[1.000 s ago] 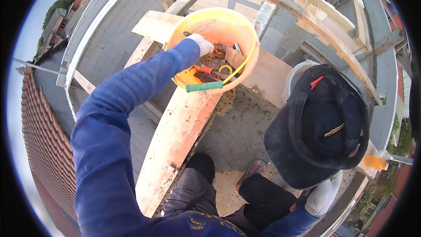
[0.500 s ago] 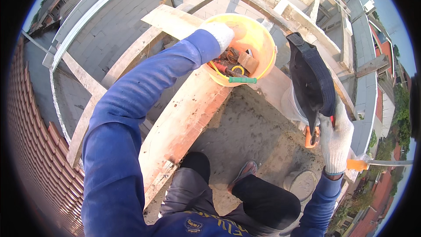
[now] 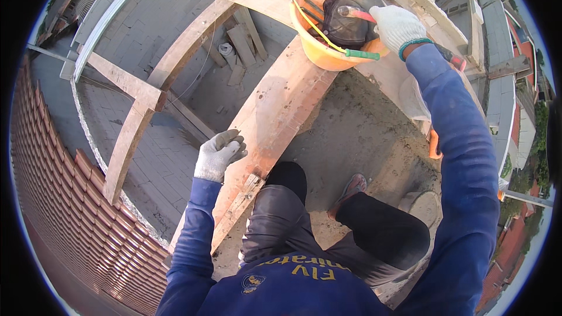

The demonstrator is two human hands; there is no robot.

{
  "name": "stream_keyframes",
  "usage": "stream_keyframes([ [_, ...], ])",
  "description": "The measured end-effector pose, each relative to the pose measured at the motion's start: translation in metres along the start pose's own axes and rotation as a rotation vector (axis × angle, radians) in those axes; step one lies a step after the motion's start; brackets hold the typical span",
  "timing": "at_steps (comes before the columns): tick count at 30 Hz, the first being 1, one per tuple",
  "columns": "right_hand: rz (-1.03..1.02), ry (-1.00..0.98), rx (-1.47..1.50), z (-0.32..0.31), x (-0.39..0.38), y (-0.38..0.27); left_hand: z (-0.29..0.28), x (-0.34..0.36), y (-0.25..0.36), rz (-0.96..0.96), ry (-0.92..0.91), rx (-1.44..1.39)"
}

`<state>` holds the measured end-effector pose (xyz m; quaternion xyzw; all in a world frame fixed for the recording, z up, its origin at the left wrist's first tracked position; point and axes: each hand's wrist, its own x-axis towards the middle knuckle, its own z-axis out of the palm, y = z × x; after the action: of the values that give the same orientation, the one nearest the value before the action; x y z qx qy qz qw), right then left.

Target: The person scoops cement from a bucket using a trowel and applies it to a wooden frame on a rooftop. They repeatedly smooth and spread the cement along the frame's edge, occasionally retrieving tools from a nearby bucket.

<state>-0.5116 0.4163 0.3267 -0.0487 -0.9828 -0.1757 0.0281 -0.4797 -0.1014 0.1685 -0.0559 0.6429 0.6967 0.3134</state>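
Note:
My right hand (image 3: 399,24), in a white work glove, reaches into an orange bucket (image 3: 328,58) that stands at the far end of a long wooden plank (image 3: 275,117). Its fingers close on a black cap (image 3: 344,22) lying in the bucket on top of several tools. A red handle pokes out beside the glove, and a green-handled tool (image 3: 360,54) sticks out over the bucket's rim. My left hand (image 3: 219,153), also gloved, hovers with loosely curled fingers just left of the plank's near part and holds nothing.
I crouch on a rough concrete ledge (image 3: 363,134), knees and one sandalled foot (image 3: 351,187) below me. To the left is a drop to a paved floor (image 3: 158,158) crossed by wooden beams (image 3: 126,140). Red roof tiles (image 3: 52,199) run along the far left.
My left arm has come back out of the bucket to the plank's near side. My right hand has carried the black cap up from the right and into the bucket.

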Motion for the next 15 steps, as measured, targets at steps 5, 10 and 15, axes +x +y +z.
stream_keyframes([
  [5,0.286,0.190,0.265,-0.039,-0.079,0.036,-0.032,0.000,-0.060,-0.038,0.144,0.354],
  [10,0.730,0.027,1.136,-0.125,-0.185,-0.050,0.027,0.053,-0.066,0.323,0.279,0.532],
  [15,1.026,-0.225,1.483,-0.072,-0.298,-0.180,0.099,0.115,-0.102,0.600,0.289,0.814],
])
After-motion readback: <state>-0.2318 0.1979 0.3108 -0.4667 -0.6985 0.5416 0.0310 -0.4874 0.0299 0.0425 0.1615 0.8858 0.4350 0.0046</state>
